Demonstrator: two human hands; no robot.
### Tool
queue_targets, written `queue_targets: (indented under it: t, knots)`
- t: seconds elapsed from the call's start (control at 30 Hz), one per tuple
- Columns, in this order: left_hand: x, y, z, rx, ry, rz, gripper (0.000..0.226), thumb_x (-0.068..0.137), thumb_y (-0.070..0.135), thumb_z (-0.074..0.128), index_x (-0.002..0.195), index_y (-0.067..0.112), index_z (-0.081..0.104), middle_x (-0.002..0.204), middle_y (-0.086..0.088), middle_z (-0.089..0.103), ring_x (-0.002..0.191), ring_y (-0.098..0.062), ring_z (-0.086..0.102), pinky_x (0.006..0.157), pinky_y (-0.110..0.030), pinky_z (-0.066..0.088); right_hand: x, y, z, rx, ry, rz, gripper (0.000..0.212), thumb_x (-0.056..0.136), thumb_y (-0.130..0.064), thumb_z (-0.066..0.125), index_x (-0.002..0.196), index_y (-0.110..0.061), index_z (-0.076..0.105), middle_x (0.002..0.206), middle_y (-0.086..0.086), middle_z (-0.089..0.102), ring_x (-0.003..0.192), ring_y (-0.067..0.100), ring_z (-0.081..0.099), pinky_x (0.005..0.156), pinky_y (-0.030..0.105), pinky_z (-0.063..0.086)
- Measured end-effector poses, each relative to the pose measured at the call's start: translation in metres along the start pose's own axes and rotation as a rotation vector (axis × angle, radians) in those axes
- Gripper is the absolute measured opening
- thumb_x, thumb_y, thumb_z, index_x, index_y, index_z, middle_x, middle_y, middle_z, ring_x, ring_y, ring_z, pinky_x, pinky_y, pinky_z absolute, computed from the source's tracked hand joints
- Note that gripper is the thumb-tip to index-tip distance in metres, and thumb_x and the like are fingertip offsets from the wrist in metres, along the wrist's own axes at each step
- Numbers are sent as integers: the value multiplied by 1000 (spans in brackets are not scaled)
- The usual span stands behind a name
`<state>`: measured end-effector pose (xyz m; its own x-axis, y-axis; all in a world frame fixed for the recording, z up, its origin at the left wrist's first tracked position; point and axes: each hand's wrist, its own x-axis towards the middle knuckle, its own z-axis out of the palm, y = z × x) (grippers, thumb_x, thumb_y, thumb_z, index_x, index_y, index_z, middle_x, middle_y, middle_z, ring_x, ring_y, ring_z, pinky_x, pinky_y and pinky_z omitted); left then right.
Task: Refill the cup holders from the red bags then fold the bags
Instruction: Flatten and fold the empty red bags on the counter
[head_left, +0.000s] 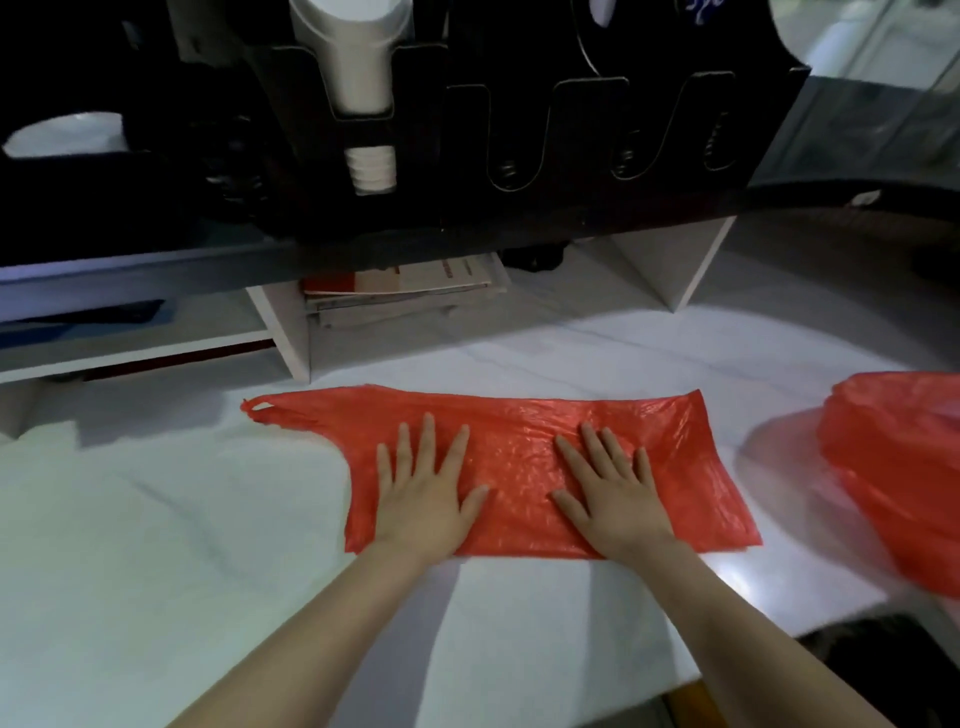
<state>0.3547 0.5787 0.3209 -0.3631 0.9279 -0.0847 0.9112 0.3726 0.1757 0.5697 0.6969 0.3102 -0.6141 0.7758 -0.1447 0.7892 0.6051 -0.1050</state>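
A red bag (519, 452) lay flat on the white table (156, 519), spread out wide from left to right. Both hands were on top of it. The left hand (423, 493) lay flat on the left part of the bag. Its fingers were straight and spread apart, pointing away from the person. The right hand (610, 499) lay flat on the middle of the bag, near the left hand, and its fingers were straight and spread too. Neither hand was holding anything. Both palms pressed down on the plastic. The two thumbs pointed toward each other, with a strip of red bag between them. More of the bag stuck out past the right hand than past the left hand. One thin handle (270, 408) of the bag reached out to the far left, well apart from the hands.

A second red bag (904, 467) sat on the table at the right edge, puffed up and not flat. It was well apart from both hands.

Behind the flat bag stood a black cup holder (519, 119) with tall slots. One slot held a stack of big white cups (358, 67), and a stack of smaller white cups (371, 169) showed below it. Metal springs (506, 169) showed in the other slots. Under the holder, a pile of papers (405, 291) lay on the table.
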Motion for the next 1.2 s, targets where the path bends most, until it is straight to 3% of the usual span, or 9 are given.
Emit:
queue_targets:
  t: [0.13,0.33,0.53,0.7,0.8,0.87,1.0,1.1,1.2]
  knots:
    - [-17,11,18,23,-70,-5,75,87,71,15,147,38,-17,157,-8,-20,143,-32,-23,114,-50,-14,-19,-6,5,11,20,23,71,85,-71,9,149,-44,-6,160,-7,-13,146,17,-16,115,49,-8]
    - [-18,3,15,49,-72,105,75,87,71,16,147,39,-15,158,-7,-18,144,-31,-20,112,-48,-15,-38,-7,-4,169,39,109,69,88,-69,20,150,-44,6,161,-9,0,148,14,-4,117,44,1]
    - [-8,-2,8,61,-40,128,74,91,66,20,148,36,-15,158,-9,-17,146,-25,-12,116,-41,-8,-25,15,-22,94,55,38,66,93,-61,31,152,-38,11,161,-5,3,148,18,-6,117,43,-2]
    - [7,6,-1,119,99,94,66,100,43,31,151,27,-8,159,-9,-10,147,-21,-4,116,-33,-6,-4,43,-27,18,23,80,64,94,-61,30,151,-37,15,161,-1,6,148,23,4,116,47,7]
    - [3,25,-4,40,199,-37,68,97,15,37,152,24,-3,159,-10,-9,147,-21,-4,116,-32,-6,5,64,-37,-24,-33,27,70,87,-72,14,149,-40,24,159,-1,19,141,27,24,111,45,25]
    - [-6,39,-4,-49,247,-105,71,93,11,43,152,22,6,160,-11,-3,147,-22,0,116,-32,-4,11,79,-47,5,-18,-52,81,79,-76,4,145,-40,33,155,-2,30,134,29,33,109,43,30]
    - [-31,69,3,-173,285,-174,68,90,17,53,150,16,21,159,-12,8,147,-26,9,117,-35,2,23,110,-48,-93,-67,-246,62,89,-69,21,146,-47,24,159,-9,17,142,22,19,113,44,19]
    - [-46,86,13,-210,292,-200,66,91,19,56,149,16,24,158,-11,9,147,-26,9,116,-32,-2,22,129,-39,-78,-99,-349,60,93,-64,26,148,-47,13,160,-12,7,146,16,10,116,40,12]
    - [-60,100,22,-256,320,-244,65,91,20,58,148,14,28,158,-10,13,146,-26,13,116,-33,3,15,142,-34,-26,-51,-361,59,94,-61,26,150,-42,14,160,-10,9,147,15,9,118,37,11]
